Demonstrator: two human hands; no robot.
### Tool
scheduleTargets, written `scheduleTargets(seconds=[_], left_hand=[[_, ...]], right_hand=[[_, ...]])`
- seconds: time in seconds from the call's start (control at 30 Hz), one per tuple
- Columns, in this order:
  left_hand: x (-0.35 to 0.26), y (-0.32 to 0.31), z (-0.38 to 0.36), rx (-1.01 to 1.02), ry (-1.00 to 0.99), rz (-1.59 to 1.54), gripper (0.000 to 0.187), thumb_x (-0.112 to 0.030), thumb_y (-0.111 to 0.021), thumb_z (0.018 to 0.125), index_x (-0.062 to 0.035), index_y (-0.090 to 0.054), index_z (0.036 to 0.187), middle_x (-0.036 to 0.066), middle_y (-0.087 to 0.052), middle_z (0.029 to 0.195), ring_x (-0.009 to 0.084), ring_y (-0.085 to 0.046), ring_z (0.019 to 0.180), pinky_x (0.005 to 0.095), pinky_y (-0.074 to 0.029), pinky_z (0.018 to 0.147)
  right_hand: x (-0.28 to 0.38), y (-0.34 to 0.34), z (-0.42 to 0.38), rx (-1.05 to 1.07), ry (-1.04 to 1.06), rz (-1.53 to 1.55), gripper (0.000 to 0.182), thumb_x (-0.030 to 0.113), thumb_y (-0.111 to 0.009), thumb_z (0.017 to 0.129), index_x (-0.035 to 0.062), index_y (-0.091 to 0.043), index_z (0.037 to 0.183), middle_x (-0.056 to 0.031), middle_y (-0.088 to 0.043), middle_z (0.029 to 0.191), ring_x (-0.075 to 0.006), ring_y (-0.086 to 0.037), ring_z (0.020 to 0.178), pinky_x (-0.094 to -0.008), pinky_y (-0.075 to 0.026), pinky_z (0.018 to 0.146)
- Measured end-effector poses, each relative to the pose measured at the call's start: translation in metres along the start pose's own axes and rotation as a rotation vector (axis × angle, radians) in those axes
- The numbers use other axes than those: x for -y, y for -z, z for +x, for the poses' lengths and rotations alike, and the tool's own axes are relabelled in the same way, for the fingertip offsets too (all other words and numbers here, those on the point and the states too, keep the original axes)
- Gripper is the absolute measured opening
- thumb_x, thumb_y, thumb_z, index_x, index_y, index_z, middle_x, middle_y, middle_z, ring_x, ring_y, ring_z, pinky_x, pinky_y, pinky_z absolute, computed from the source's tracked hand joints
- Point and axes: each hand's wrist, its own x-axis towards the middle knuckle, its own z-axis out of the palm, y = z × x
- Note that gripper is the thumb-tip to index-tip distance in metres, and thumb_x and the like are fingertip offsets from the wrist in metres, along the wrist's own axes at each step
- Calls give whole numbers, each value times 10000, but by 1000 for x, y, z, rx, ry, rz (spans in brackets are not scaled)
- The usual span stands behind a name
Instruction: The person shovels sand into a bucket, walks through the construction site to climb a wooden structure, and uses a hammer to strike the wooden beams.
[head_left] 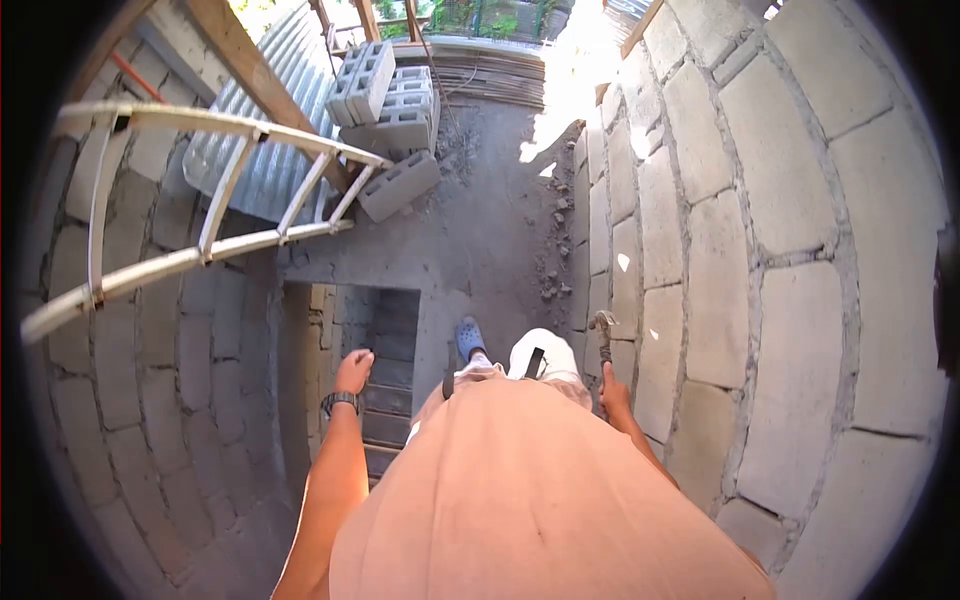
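Observation:
My right hand [615, 392] is wrapped round the handle of a hammer [604, 335], whose head points up beside the block wall on my right. My left hand [355, 371], with a dark watch [341, 402] on the wrist, hangs in front of a stairwell opening [392, 400]. Its fingers are curled closed, and a tiny dark spot shows at the fingertips. Whatever they may hold is hidden or too small to name. Neither hand visibly touches a wall.
A ladder [235, 195] juts across the upper left. Behind it lean corrugated metal sheets [265, 150]. Hollow concrete blocks [388, 105] are piled ahead, one tilted. Rubble [555, 255] lines the foot of the right block wall [715, 250]. The stairs drop away on my left.

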Motion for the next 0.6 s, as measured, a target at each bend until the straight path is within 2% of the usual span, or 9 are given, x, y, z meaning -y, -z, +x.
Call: scheduleTargets(seconds=[0.1, 0.17, 0.2, 0.27, 0.33, 0.37, 0.47, 0.53, 0.6], left_hand=[[-149, 11, 51, -16, -95, -7, 442, -375, -671, 988, -63, -664, 1300, -1, -715, 1023, 125, -651, 850, 302, -515, 726], [-189, 6, 71, -10, -209, -26, 432, -395, -651, 1003, -102, -649, 1321, -37, -697, 1027, 95, -624, 868, 287, -498, 734], [-218, 5, 95, -40, -265, -17, 434, -354, -661, 1001, -40, -667, 1301, 40, -713, 1027, 122, -636, 865, 315, -530, 800], [-259, 2, 131, -93, -301, 12, 397, -340, -665, 995, -53, -685, 1269, 25, -709, 963, 115, -631, 835, 316, -531, 796], [-277, 0, 169, -95, -258, 158, 412, -390, -670, 978, -66, -702, 1232, 75, -733, 970, 149, -677, 869, 343, -541, 836], [-273, -1, 191, -77, -299, 198, 378, -365, -668, 985, -56, -708, 1200, 4, -695, 912, 120, -632, 794, 314, -528, 768], [-264, -4, 248, -78, -254, 547, 445, -433, -679, 942, -48, -731, 1160, 71, -729, 939, 169, -677, 839, 350, -543, 827], [-290, -7, 251, -90, -171, 600, 443, -458, -661, 940, -71, -743, 1139, 70, -729, 953, 164, -674, 814, 346, -546, 775], [-324, -8, 272, 80, 125, 407, 439, -467, -646, 946, -86, -744, 1141, 59, -732, 989, 163, -672, 790, 336, -540, 715]], right_hand=[[40, -7, 32, -55, 261, -79, 793, 818, -496, 917, 66, -563, 675, -17, -446, 505, -188, -475, 426, -361, -370, 426], [80, -5, 14, 38, 182, 9, 766, 783, -477, 946, 82, -570, 652, -20, -463, 513, -158, -456, 436, -328, -355, 437], [63, -26, 78, 17, 316, 146, 673, 697, -486, 975, 81, -602, 731, -23, -488, 521, -158, -470, 441, -337, -359, 436], [26, -65, 204, 28, 599, 411, 495, 523, -505, 1032, 77, -666, 888, -31, -538, 537, -160, -500, 450, -355, -365, 434], [170, -46, 169, -25, 322, 44, 771, 720, -493, 983, 82, -568, 557, -49, -518, 462, -164, -557, 437, -338, -424, 435], [224, -41, 174, 23, 241, -39, 837, 730, -401, 1007, 31, -643, 615, -151, -651, 621, -259, -642, 538, -441, -461, 536], [367, -47, 215, -45, 371, -64, 851, 741, -397, 1002, 15, -649, 637, -150, -646, 629, -298, -669, 608, -446, -499, 632], [454, -53, 251, -99, 527, -88, 845, 748, -402, 995, 6, -665, 687, -144, -644, 634, -315, -684, 654, -464, -500, 664], [562, -46, 261, -221, 933, -47, 776, 725, -493, 982, 23, -630, 680, -96, -597, 571, -229, -633, 517, -376, -458, 512]])
